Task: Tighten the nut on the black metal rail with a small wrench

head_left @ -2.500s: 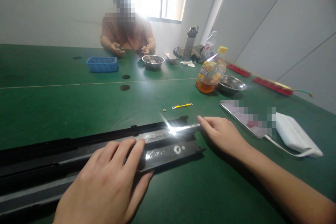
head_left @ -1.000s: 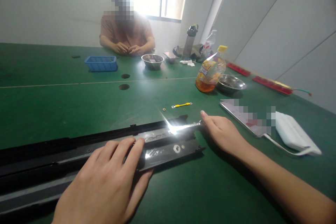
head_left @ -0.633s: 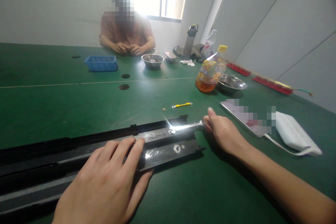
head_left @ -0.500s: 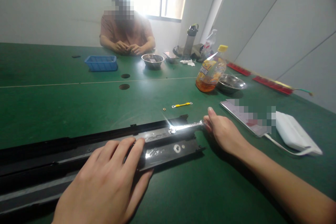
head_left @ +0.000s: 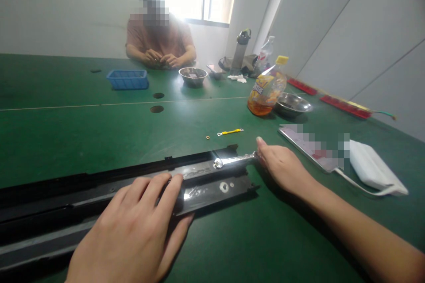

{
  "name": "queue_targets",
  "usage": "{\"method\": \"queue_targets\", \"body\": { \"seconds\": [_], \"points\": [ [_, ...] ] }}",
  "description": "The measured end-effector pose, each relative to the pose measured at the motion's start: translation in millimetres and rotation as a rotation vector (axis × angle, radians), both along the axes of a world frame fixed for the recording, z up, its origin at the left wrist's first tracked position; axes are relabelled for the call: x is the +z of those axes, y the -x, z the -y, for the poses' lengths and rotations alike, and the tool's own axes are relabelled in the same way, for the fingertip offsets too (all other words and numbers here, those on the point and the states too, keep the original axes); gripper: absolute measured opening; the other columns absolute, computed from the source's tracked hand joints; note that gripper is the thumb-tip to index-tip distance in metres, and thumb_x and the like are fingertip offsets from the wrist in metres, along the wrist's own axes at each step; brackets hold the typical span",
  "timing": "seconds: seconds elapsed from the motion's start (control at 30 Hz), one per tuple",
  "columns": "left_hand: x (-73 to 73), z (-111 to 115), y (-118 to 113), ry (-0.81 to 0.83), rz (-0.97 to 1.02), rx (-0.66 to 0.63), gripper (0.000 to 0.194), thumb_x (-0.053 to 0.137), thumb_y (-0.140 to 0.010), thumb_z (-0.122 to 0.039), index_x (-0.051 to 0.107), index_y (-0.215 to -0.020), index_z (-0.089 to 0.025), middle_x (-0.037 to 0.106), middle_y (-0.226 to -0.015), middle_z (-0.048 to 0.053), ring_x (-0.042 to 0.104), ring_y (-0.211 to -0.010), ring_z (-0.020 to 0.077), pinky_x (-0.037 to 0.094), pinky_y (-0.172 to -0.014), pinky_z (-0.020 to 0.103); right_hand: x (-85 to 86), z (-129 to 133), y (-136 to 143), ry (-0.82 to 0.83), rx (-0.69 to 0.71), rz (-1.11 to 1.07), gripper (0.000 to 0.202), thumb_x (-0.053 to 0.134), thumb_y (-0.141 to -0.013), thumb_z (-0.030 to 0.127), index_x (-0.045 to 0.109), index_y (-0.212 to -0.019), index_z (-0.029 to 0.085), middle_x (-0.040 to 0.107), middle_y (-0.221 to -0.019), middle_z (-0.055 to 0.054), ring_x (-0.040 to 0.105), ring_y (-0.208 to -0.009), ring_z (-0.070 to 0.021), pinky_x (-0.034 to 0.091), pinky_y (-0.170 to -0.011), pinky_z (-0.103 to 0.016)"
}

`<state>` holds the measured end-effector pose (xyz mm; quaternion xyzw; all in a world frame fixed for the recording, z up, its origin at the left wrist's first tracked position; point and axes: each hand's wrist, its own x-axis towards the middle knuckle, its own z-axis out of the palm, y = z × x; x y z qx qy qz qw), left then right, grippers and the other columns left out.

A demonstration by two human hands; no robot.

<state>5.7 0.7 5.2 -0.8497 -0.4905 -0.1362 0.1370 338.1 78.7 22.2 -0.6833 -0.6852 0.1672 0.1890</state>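
Observation:
Two long black rails (head_left: 199,203) lie side by side, running from the left edge to the middle of the green table. My left hand (head_left: 133,221) grips the nearer rail, fingers over its top and thumb at the near side. My right hand (head_left: 282,166) is closed round the end of a shiny metal wrench (head_left: 235,159). The wrench's head sits on a fastener near the right end of the farther rail. A round metal fitting (head_left: 224,187) shows on the nearer rail. Behind the rails lie a yellow wire with ring ends (head_left: 230,132) and a small brass nut (head_left: 207,137).
At the right are a phone (head_left: 308,150) and a white power bank (head_left: 373,168) joined by a cable. Farther back stand a juice bottle (head_left: 262,97), two metal bowls (head_left: 294,108), a blue basket (head_left: 128,82) and red strips (head_left: 345,107). A person sits opposite.
My right hand and the wrench handle have shifted slightly to the left and toward me. My left hand has kept its place on the rail.

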Motion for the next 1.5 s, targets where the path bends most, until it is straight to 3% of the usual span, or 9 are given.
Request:
{"method": "queue_targets", "body": {
  "seconds": [0.1, 0.37, 0.53, 0.77, 1.0, 1.1, 1.27, 1.5],
  "points": [
    [0.4, -0.7, -0.4, -0.005, 0.001, -0.002, 0.058, 0.057, -0.096, -0.05, 0.054, -0.146, -0.02, 0.066, -0.133, 0.01, 0.058, -0.113, 0.0306, 0.045, -0.094, 0.049, 1.6, 0.5, 1.2, 0.022, 0.02, 0.028, 0.064, 0.035, -0.103, 0.073, 0.041, -0.063, 0.023, 0.052, -0.063, -0.001, 0.048, -0.063, -0.0198, 0.028, -0.062, -0.031],
    [3.4, 0.6, -1.4, 0.011, -0.008, -0.001, 0.058, 0.058, -0.096, -0.049, 0.055, -0.146, -0.02, 0.066, -0.133, 0.011, 0.059, -0.113, 0.0314, 0.046, -0.096, 0.05, 3.2, 0.1, 4.0, 0.005, 0.008, 0.05, 0.059, 0.033, -0.106, 0.065, 0.039, -0.064, 0.023, 0.055, -0.064, -0.002, 0.052, -0.064, -0.0201, 0.03, -0.062, -0.03],
    [6.7, 0.7, -3.1, -0.005, -0.003, -0.017, 0.057, 0.059, -0.095, -0.048, 0.057, -0.144, -0.019, 0.067, -0.131, 0.011, 0.06, -0.112, 0.0309, 0.048, -0.094, 0.049, 10.5, -1.8, 8.1, 0.078, 0.015, 0.104, 0.058, 0.036, -0.107, 0.061, 0.054, -0.066, 0.023, 0.07, -0.072, -0.006, 0.064, -0.071, -0.0246, 0.037, -0.065, -0.031],
    [11.4, 1.6, -6.3, 0.003, 0.02, -0.008, 0.052, 0.059, -0.096, -0.044, 0.059, -0.141, -0.018, 0.067, -0.128, 0.011, 0.06, -0.109, 0.0296, 0.05, -0.092, 0.049, 20.5, 14.4, 8.7, 0.194, 0.047, 0.286, 0.059, 0.033, -0.111, 0.053, 0.069, -0.075, 0.022, 0.081, -0.089, -0.013, 0.075, -0.083, -0.0305, 0.045, -0.073, -0.034],
    [12.8, 3.7, -6.0, 0.006, 0.02, 0.0, 0.05, 0.058, -0.097, -0.041, 0.059, -0.142, -0.019, 0.067, -0.127, 0.011, 0.06, -0.11, 0.0303, 0.051, -0.091, 0.049, 23.4, -18.0, 24.3, 0.131, 0.044, 0.535, 0.059, 0.03, -0.113, 0.044, 0.076, -0.088, 0.017, 0.082, -0.1, -0.02, 0.078, -0.09, -0.0363, 0.045, -0.072, -0.037],
    [13.1, 3.1, -6.0, 0.015, 0.032, 0.001, 0.05, 0.057, -0.097, -0.041, 0.06, -0.142, -0.019, 0.067, -0.127, 0.011, 0.061, -0.111, 0.0307, 0.051, -0.092, 0.049, 26.9, -17.2, 24.1, 0.102, 0.037, 0.476, 0.059, 0.031, -0.113, 0.045, 0.074, -0.083, 0.019, 0.082, -0.096, -0.018, 0.078, -0.088, -0.0333, 0.045, -0.071, -0.035],
    [13.2, 3.5, -6.5, 0.01, 0.022, 0.006, 0.049, 0.057, -0.097, -0.041, 0.061, -0.141, -0.02, 0.068, -0.127, 0.011, 0.061, -0.11, 0.0303, 0.051, -0.093, 0.049, 28.8, 5.5, 16.8, 0.17, 0.044, 0.369, 0.059, 0.034, -0.112, 0.048, 0.071, -0.075, 0.021, 0.081, -0.087, -0.014, 0.075, -0.078, -0.0287, 0.045, -0.068, -0.033],
    [12.0, 3.2, -6.9, -0.016, 0.015, -0.003, 0.051, 0.059, -0.096, -0.041, 0.061, -0.141, -0.019, 0.068, -0.127, 0.012, 0.061, -0.109, 0.03, 0.051, -0.092, 0.048, 23.7, -17.9, 26.8, 0.106, 0.007, 0.378, 0.053, 0.035, -0.111, 0.043, 0.066, -0.073, 0.021, 0.08, -0.089, -0.014, 0.074, -0.081, -0.0288, 0.042, -0.069, -0.032]
  ]
}}
